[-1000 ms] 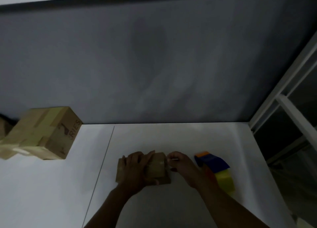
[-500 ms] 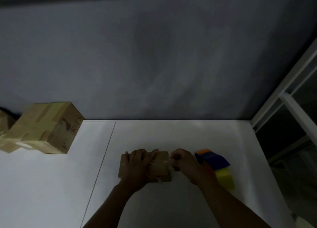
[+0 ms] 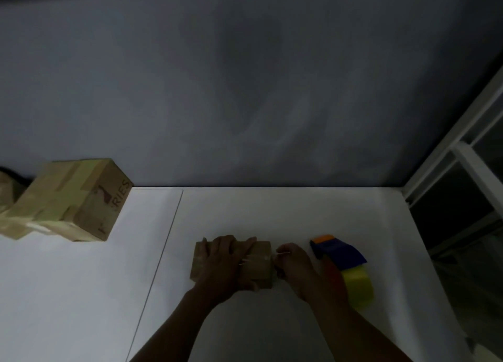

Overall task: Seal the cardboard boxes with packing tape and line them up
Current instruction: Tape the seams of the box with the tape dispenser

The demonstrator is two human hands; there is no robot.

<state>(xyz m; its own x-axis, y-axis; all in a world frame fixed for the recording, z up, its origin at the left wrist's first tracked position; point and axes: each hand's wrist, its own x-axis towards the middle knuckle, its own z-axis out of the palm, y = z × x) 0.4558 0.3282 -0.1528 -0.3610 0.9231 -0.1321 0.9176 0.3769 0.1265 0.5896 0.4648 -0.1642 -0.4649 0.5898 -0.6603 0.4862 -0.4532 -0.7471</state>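
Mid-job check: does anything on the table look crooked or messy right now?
The large box at far left sits skewed to the wall, its top patched with overlapping tape strips. The small box lies flat under the left hand, the right hand pinching tape at its end; too dim to judge that seal.

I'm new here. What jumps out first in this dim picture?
Two bare hands work midway on the white table: the left hand presses flat on a small cardboard box, the right hand curls at its right end. Just right lies a blue-and-orange tape dispenser with a yellow roll; a bigger taped box sits far left.
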